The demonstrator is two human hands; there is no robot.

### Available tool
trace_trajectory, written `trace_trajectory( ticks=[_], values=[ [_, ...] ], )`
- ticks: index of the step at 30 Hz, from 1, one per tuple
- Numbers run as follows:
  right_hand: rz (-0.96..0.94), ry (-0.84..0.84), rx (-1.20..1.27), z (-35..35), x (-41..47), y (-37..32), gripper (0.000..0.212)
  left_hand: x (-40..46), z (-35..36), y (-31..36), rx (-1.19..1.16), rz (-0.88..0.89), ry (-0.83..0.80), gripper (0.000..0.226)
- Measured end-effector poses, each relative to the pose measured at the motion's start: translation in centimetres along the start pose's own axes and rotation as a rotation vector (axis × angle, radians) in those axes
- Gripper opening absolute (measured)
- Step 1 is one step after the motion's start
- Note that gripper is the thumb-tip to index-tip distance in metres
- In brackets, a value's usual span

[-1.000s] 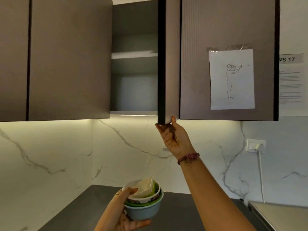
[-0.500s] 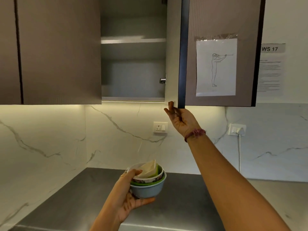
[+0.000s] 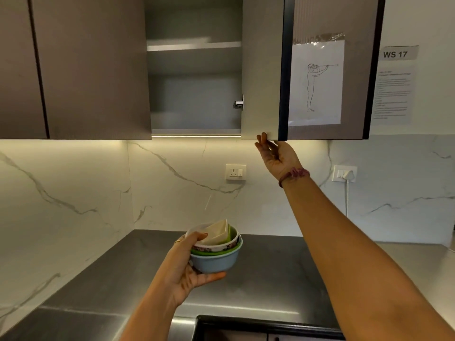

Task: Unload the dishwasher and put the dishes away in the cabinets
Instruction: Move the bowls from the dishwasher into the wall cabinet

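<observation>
We face a wall cabinet (image 3: 194,99) whose door (image 3: 261,70) stands swung out to the right; inside we see 2 levels, 1 shelf (image 3: 194,45) above the cabinet floor, and nothing shows on either. Below runs the grey counter (image 3: 270,271), backed by marble wall with 2 sockets: 1 bare socket (image 3: 235,172) in the middle, 1 plugged socket (image 3: 344,173) at right. On the neighbouring cabinet front hangs 1 taped sheet (image 3: 316,82) with a line drawing of a standing figure; right of it on the wall are 1 "WS 17" label (image 3: 396,54) and 1 printed notice (image 3: 392,94).

Our left hand (image 3: 187,271) holds the stack of bowls (image 3: 215,249) above the counter, fingers curled under the base and thumb hooked over the rim. We count 4 nested pieces: 1 blue bowl (image 3: 216,263) outermost, 1 green, 1 white with a patterned band, and 1 cream squarish dish (image 3: 216,233) tilted on top.

Our right hand (image 3: 277,153) reaches up to the door's bottom corner, fingertips on its lower edge, fingers only loosely bent, not clasped round it
</observation>
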State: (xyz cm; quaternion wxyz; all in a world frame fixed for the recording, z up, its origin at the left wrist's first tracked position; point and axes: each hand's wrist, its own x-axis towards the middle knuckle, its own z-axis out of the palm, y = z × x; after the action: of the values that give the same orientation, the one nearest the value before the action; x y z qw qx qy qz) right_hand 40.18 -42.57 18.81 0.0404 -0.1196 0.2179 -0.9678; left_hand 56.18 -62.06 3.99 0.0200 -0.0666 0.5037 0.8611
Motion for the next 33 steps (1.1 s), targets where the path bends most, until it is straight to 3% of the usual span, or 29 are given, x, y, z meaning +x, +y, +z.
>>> trace_trajectory(
  ticks=[4, 12, 14, 18, 21, 25, 30, 33],
  values=[
    [-0.02, -0.004, -0.066, -0.3, -0.1, -0.2, 0.03, -0.1, 0.7, -0.4, -0.001, -0.002, -0.009, 0.042],
    [0.051, -0.045, -0.245, -0.6, -3.1, 1.0, 0.019, 0.5, 1.4, -1.2, -0.012, 0.011, -0.009, 0.04],
    [0.083, -0.163, -0.601, -1.1, -4.9, 2.0, 0.02, 0.6, 1.4, -1.4, -0.004, 0.012, -0.003, 0.041],
    [0.239, -0.839, -1.671, -2.1, -8.7, 3.6, 0.022, 0.7, 0.9, -1.7, 0.036, 0.022, 0.007, 0.039],
    [0.392, -1.071, -2.035, -2.5, -8.9, 5.0, 0.023, 1.0, 0.1, -1.8, 0.048, 0.014, 0.01, 0.039],
    [0.46, -1.098, -2.132, -1.8, -7.5, 7.2, 0.01, 2.2, -0.9, -1.4, 0.019, -0.007, 0.018, 0.037],
    [0.397, -1.055, -2.129, 0.1, -3.4, 9.2, 0.025, 4.7, -2.5, 0.6, 0.014, 0.019, 0.026, 0.019],
    [0.377, -1.007, -2.032, 1.3, -0.3, 10.6, 0.025, 6.8, -4.3, 2.3, -0.021, 0.019, 0.049, 0.034]
  ],
)
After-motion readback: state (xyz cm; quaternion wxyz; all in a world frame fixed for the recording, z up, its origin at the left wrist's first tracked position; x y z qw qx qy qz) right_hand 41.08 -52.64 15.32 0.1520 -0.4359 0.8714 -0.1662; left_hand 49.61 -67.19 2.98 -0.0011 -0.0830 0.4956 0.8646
